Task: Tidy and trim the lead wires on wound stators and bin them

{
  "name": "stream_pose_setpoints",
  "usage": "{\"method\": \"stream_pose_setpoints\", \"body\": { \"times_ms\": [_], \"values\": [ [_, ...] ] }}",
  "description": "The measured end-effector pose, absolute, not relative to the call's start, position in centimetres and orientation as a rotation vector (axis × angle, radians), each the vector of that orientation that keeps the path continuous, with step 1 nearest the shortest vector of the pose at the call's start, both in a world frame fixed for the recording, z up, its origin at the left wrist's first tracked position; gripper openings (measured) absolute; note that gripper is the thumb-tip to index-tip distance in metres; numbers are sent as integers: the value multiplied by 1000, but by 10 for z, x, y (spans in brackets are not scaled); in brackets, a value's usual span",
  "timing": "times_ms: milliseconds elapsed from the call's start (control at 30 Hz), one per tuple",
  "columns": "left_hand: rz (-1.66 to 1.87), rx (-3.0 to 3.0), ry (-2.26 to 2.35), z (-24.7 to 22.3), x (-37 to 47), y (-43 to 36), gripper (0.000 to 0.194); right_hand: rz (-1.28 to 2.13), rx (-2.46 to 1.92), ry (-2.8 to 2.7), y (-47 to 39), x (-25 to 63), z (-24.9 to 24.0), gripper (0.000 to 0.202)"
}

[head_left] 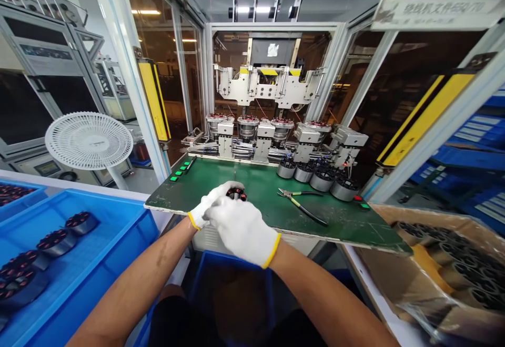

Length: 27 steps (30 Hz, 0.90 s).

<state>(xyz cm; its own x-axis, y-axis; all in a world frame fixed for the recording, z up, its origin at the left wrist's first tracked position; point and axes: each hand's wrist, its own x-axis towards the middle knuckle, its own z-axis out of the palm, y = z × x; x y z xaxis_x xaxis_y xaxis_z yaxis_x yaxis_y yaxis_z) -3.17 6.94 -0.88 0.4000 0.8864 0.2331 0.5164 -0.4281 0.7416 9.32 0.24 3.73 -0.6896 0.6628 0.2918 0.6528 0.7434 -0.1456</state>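
My left hand (208, 203), in a white knit glove, is wrapped round a wound motor stator (236, 194) above the front of the green worktop (209, 173). The stator's dark top and reddish windings show between my hands. My right hand (246, 226), gloved too, is closed and crosses in front of the stator. Its fingertips meet the left hand's fingers, and what they pinch is hidden. Diagonal cutters (302, 202) with black and yellow-green handles lie open on the worktop to the right. Several stators (321, 180) stand in a row behind the cutters.
A winding machine (268, 89) with several stators in its fixtures stands behind the worktop. Green buttons (179, 171) sit at left, a red button (357, 198) at right. A blue bin (118, 226) holds wound stators; a carton (382, 263) holds more cores. A white fan (89, 141) stands left.
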Motion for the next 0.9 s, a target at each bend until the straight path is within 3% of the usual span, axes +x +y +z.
{"method": "stream_pose_setpoints", "body": {
  "times_ms": [100, 200, 400, 600, 900],
  "values": [
    [880, 2108, 1230, -6, -34, 71, 57, -196, -1067, -2666, -19, 96, 18, 29],
    [880, 2139, 1179, -6, -37, 73, 60, -150, -1109, -2527, -29, 109, -1, 28],
    [852, 2154, 1067, -5, -39, 75, 59, 454, -1285, -1879, 3, 147, 3, 21],
    [826, 2131, 1148, 1, -37, 71, 55, 1137, -1070, -1371, 60, 149, -1, 17],
    [796, 2112, 1209, 0, -37, 73, 59, 1343, -845, -1196, 92, 131, -2, 17]
  ]
}}
